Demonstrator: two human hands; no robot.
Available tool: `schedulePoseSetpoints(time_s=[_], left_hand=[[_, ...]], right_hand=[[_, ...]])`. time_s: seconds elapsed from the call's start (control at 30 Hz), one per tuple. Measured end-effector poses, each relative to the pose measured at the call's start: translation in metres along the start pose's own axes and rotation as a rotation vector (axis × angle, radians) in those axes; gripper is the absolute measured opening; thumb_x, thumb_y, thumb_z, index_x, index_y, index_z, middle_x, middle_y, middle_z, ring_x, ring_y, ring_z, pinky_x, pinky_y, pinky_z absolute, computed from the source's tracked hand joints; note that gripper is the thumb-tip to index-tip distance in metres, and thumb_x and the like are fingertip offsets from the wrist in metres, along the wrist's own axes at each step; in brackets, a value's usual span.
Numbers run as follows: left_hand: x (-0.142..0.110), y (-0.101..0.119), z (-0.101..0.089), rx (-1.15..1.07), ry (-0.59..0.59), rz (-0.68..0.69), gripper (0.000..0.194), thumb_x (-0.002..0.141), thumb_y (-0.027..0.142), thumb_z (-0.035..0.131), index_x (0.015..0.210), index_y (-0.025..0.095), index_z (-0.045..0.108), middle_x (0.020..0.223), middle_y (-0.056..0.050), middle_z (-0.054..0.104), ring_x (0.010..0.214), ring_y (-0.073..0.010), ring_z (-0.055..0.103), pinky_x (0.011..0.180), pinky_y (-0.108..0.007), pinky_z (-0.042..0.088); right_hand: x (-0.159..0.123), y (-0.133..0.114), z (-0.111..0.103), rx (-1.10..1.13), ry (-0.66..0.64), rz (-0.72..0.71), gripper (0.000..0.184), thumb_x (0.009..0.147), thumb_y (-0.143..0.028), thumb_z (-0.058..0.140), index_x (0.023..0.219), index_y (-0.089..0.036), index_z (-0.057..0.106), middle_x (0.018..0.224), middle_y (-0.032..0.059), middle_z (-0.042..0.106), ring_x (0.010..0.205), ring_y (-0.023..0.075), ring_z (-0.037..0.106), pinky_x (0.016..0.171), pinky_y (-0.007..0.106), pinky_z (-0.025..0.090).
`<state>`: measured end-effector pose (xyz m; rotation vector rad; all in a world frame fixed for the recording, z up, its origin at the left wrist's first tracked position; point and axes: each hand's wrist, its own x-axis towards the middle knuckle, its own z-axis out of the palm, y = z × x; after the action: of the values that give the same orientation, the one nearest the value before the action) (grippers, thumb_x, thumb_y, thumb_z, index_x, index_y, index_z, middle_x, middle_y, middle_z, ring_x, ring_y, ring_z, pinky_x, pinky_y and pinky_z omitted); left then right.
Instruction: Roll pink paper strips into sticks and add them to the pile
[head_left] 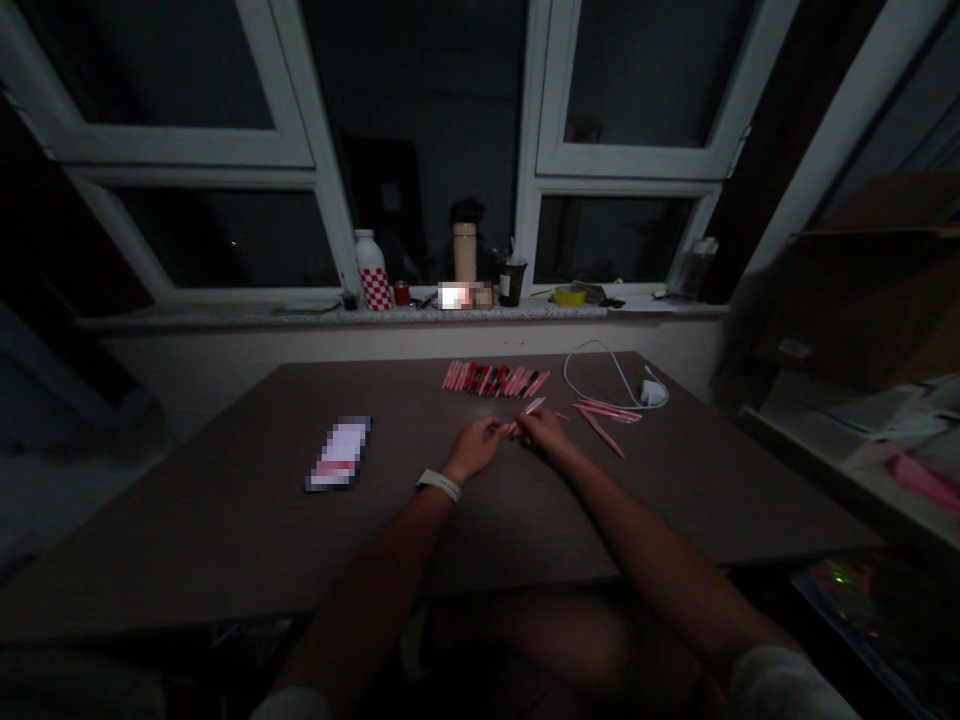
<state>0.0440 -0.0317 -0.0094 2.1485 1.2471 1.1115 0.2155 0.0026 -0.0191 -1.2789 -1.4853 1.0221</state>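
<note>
My left hand (pixel 472 448) and my right hand (pixel 541 432) meet near the middle of the dark brown table (pixel 225 510), pinching a slim pink pen (pixel 527 415) between their fingertips. A white band circles my left wrist. Just beyond my hands, a tight row of pink, red and black pens (pixel 495 379) lies side by side. To the right, several loose pink pens (pixel 606 412) lie apart from the row, one angled toward my right hand. Small details of the held pen are too dim to make out.
A white cable and charger (pixel 652 393) lie at the far right of the table. A pixelated flat card or package (pixel 338 454) lies to the left. Bottles and cups stand on the windowsill (pixel 337 316) behind the table. Cardboard (pixel 877 280) and papers sit at the right.
</note>
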Motion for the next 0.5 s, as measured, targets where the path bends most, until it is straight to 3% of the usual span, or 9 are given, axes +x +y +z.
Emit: schedulePoseSetpoints(time_s=[0.17,0.5], left_hand=[[0.002,-0.002,0.001,0.021,-0.004,-0.022,0.038,0.088,0.049,0.049,0.093,0.016,0.067,0.081,-0.003,0.066,0.07,-0.014,0.055,0.062,-0.023,0.038],[0.003,0.001,-0.001,-0.02,0.005,-0.037,0.036,0.089,0.048,0.047,0.085,0.015,0.06,0.07,0.001,0.057,0.065,-0.012,0.05,0.061,-0.022,0.037]], right_hand=[[-0.011,0.0,-0.005,0.139,-0.041,-0.053,0.034,0.076,-0.045,0.06,0.068,-0.013,0.067,0.053,0.0036,0.063,0.038,0.0075,0.043,0.038,0.019,0.029],[-0.017,-0.012,-0.014,0.414,-0.043,0.108,0.032,0.078,-0.044,0.066,0.071,-0.013,0.064,0.072,0.0085,0.072,0.036,0.0053,0.042,0.034,0.018,0.03]])
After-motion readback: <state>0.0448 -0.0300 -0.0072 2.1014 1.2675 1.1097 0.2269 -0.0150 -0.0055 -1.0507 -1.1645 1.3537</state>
